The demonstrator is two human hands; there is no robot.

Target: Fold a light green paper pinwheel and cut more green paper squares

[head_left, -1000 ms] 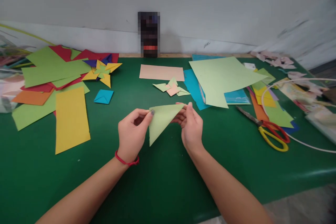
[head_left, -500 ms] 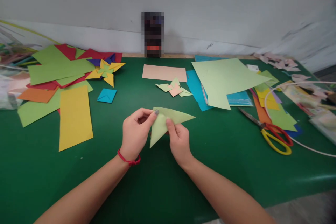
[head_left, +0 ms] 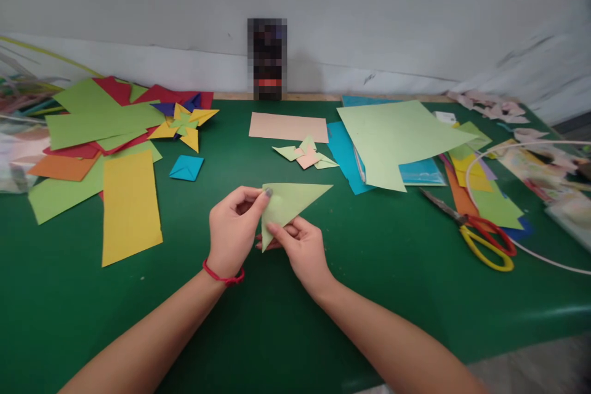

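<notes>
A pale green sheet of paper folded into a triangle point(head_left: 295, 198) is held between both hands above the green table. My left hand point(head_left: 234, 221) pinches its upper left corner between thumb and fingers. Along the lower edge, my right hand point(head_left: 302, 252) grips the paper, thumb on top and fingers underneath. Just beyond lies a folded star piece in pale green and peach point(head_left: 306, 152). Behind that is a peach paper strip point(head_left: 289, 127). A small folded blue paper square point(head_left: 186, 168) rests to the left of the hands.
Colored sheets and a yellow paper rectangle point(head_left: 132, 206) lie at left, beside a yellow folded star point(head_left: 184, 123). A large pale green sheet point(head_left: 392, 141) covers blue items at right. Scissors point(head_left: 480, 237) lie partly open near a white loop. A pixelated dark object point(head_left: 268, 58) stands against the wall.
My right hand has slid down and left along the folded paper, toward its lower point. The triangle has turned slightly, its right tip now higher. My left hand keeps its pinch on the corner.
</notes>
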